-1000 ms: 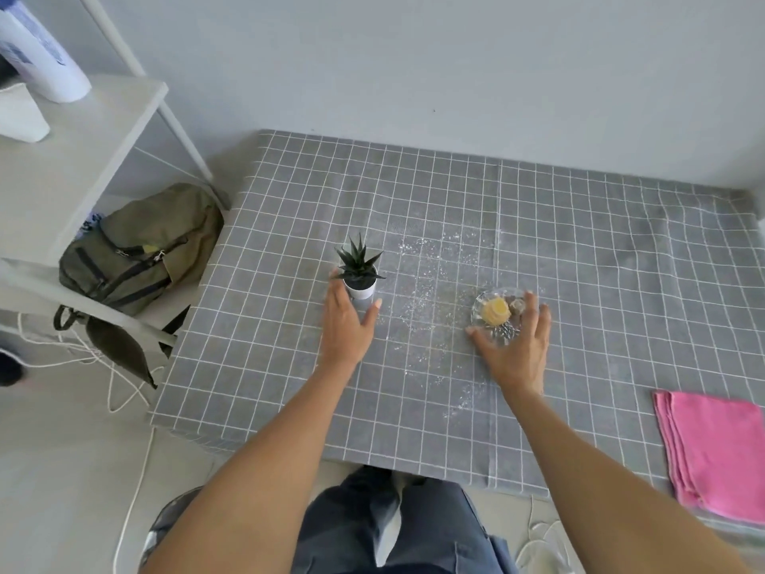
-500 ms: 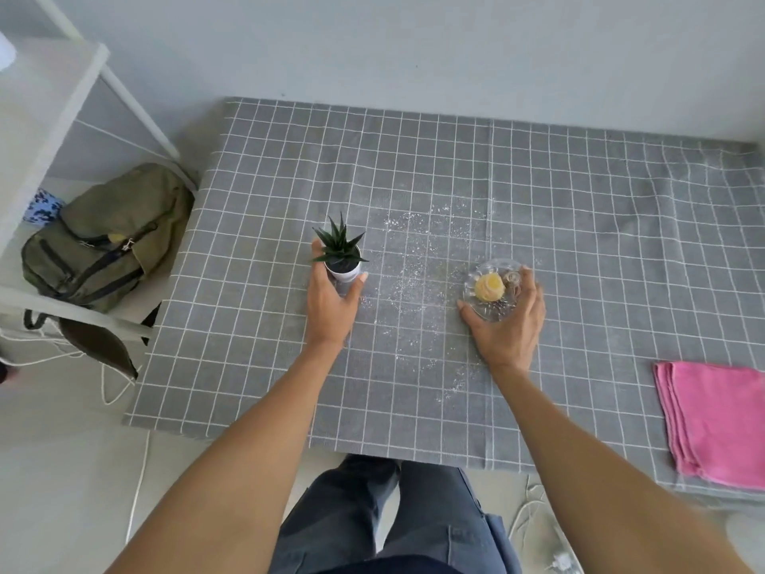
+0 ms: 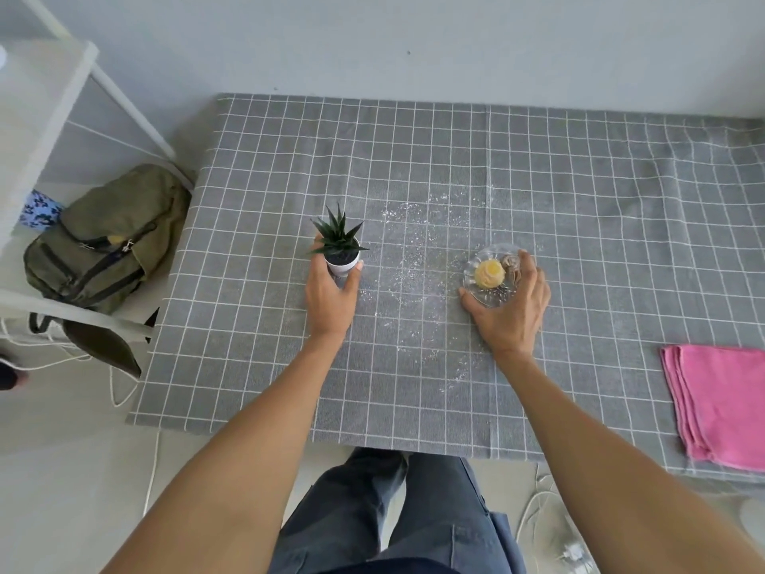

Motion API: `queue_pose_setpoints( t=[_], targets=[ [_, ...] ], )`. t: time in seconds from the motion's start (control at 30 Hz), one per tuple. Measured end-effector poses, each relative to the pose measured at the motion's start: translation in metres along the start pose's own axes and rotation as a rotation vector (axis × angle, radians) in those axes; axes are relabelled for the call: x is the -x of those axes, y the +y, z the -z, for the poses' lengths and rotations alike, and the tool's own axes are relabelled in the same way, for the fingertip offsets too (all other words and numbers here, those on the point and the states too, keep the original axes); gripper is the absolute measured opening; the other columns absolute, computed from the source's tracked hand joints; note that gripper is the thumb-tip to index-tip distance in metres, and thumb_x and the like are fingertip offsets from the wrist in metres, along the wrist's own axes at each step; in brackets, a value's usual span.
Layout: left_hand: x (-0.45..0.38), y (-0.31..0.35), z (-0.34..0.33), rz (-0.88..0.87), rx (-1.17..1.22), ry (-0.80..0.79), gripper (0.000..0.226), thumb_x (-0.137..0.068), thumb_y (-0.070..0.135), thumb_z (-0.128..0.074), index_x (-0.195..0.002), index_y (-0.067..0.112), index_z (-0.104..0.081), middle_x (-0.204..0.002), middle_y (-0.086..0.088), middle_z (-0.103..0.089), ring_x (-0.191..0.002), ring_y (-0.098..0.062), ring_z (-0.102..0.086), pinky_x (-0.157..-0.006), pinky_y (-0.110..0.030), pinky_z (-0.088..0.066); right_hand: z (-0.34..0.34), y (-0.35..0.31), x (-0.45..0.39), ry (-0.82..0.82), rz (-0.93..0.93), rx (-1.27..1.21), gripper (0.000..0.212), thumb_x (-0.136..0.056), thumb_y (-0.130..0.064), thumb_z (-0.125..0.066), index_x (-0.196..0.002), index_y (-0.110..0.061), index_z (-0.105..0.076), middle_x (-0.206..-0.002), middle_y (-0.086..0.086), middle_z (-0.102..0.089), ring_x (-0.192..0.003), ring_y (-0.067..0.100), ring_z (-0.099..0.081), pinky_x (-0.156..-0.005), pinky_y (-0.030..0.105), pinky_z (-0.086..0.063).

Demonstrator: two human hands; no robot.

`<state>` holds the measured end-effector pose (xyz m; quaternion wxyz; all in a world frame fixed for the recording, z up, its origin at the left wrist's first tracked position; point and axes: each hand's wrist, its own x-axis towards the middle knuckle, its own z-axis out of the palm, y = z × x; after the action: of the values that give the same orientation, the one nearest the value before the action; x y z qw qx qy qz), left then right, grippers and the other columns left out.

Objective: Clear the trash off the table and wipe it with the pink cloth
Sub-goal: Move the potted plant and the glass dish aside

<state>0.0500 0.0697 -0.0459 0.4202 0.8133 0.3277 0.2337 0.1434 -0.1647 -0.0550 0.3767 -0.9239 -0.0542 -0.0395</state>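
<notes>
**Both hands on table items, cloth off to the right**

Your left hand (image 3: 331, 298) is wrapped around the white pot (image 3: 342, 265) of a small spiky plant (image 3: 337, 238), thumb on one side and fingers on the other; the pot's base is hidden behind your palm, so you cannot tell whether it sits on the table or is lifted. Your right hand (image 3: 511, 308) grips the near and right rim of a clear glass dish (image 3: 484, 292), fingers curled over the edge. In the dish lie a yellow lump (image 3: 489, 273) and a smaller brownish piece (image 3: 511, 263), partly covered by your fingers and too small to identify.

Between your hands, white crumbs (image 3: 414, 258) are scattered over the grey checked tablecloth (image 3: 579, 200). The pink cloth (image 3: 720, 403) lies folded near the table's front right corner, well apart from both hands, its right side cut off by the frame.

Left of the table, an olive backpack (image 3: 107, 238) rests on a white shelf (image 3: 45, 113), whose upper part runs out of view.
</notes>
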Motion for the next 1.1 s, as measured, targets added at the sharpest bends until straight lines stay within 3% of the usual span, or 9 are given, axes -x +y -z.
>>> queue_pose_setpoints(
  t=[0.1, 0.27, 0.43, 0.53, 0.67, 0.8, 0.97, 1.1],
  targets=[
    [0.002, 0.0, 0.004, -0.001, -0.014, 0.007, 0.04, -0.086, 0.031, -0.069, -0.116, 0.008, -0.054, -0.105, -0.002, -0.066, -0.084, -0.012, -0.058, -0.071, -0.022, -0.047, 0.0, -0.001, -0.002, 0.01, 0.01, 0.007, 0.103, -0.063, -0.046, -0.084, -0.146, -0.021, -0.029, -0.135, 0.015, -0.042, -0.124, 0.036, -0.037, -0.107, 0.05, -0.031],
    [0.004, 0.003, 0.011, -0.005, -0.02, 0.022, 0.05, -0.087, 0.028, -0.069, -0.128, 0.006, -0.049, -0.117, -0.002, -0.064, -0.093, -0.011, -0.058, -0.075, -0.002, -0.04, -0.001, -0.007, -0.004, 0.03, -0.01, 0.01, 0.104, -0.061, -0.044, -0.085, -0.145, -0.022, -0.029, -0.127, 0.013, -0.045, -0.119, 0.034, -0.039, -0.106, 0.047, -0.029],
    [0.004, 0.006, 0.025, 0.015, -0.032, 0.067, 0.056, -0.088, 0.028, -0.067, -0.134, 0.006, -0.045, -0.122, -0.003, -0.063, -0.104, -0.019, -0.062, -0.085, -0.026, -0.05, -0.005, -0.025, -0.006, 0.028, -0.016, 0.009, 0.101, -0.062, -0.042, -0.084, -0.145, -0.02, -0.031, -0.125, 0.014, -0.048, -0.121, 0.035, -0.04, -0.108, 0.051, -0.027],
    [0.001, 0.007, 0.04, 0.023, -0.028, 0.131, 0.059, -0.087, 0.026, -0.068, -0.138, 0.007, -0.043, -0.124, -0.003, -0.063, -0.107, -0.015, -0.061, -0.084, -0.015, -0.044, -0.012, -0.041, -0.006, 0.01, 0.017, -0.009, 0.101, -0.061, -0.039, -0.086, -0.144, -0.019, -0.031, -0.124, 0.015, -0.048, -0.121, 0.036, -0.04, -0.109, 0.048, -0.024],
    [0.001, 0.0, 0.065, 0.04, -0.033, 0.19, 0.066, -0.089, 0.025, -0.066, -0.145, 0.009, -0.034, -0.134, -0.005, -0.057, -0.118, -0.02, -0.057, -0.094, -0.028, -0.047, -0.028, -0.074, -0.011, -0.046, 0.085, -0.015, 0.103, -0.062, -0.04, -0.086, -0.146, -0.023, -0.028, -0.127, 0.014, -0.047, -0.122, 0.036, -0.038, -0.106, 0.05, -0.029],
    [0.005, -0.008, 0.086, 0.089, -0.044, 0.239, 0.069, -0.091, 0.027, -0.063, -0.148, 0.011, -0.029, -0.136, -0.005, -0.055, -0.118, -0.022, -0.057, -0.091, -0.024, -0.047, -0.048, -0.11, -0.017, -0.088, 0.188, -0.054, 0.102, -0.061, -0.041, -0.086, -0.145, -0.023, -0.029, -0.131, 0.014, -0.046, -0.125, 0.036, -0.037, -0.108, 0.05, -0.025],
    [0.01, -0.019, 0.1, 0.155, -0.016, 0.305, 0.07, -0.091, 0.026, -0.063, -0.149, 0.008, -0.027, -0.138, -0.007, -0.053, -0.119, -0.022, -0.057, -0.09, -0.001, -0.033, -0.079, -0.153, -0.024, -0.169, 0.353, -0.076, 0.104, -0.06, -0.039, -0.087, -0.145, -0.018, -0.032, -0.124, 0.016, -0.049, -0.119, 0.035, -0.043, -0.111, 0.051, -0.024],
    [0.009, -0.026, 0.105, 0.242, -0.037, 0.391, 0.07, -0.092, 0.029, -0.062, -0.149, 0.011, -0.026, -0.135, -0.004, -0.055, -0.12, -0.018, -0.055, -0.094, -0.017, -0.042, -0.113, -0.179, -0.028, -0.259, 0.48, -0.067, 0.103, -0.057, -0.039, -0.087, -0.143, -0.016, -0.035, -0.117, 0.017, -0.049, -0.11, 0.035, -0.045, -0.103, 0.053, -0.033]
  ],
)
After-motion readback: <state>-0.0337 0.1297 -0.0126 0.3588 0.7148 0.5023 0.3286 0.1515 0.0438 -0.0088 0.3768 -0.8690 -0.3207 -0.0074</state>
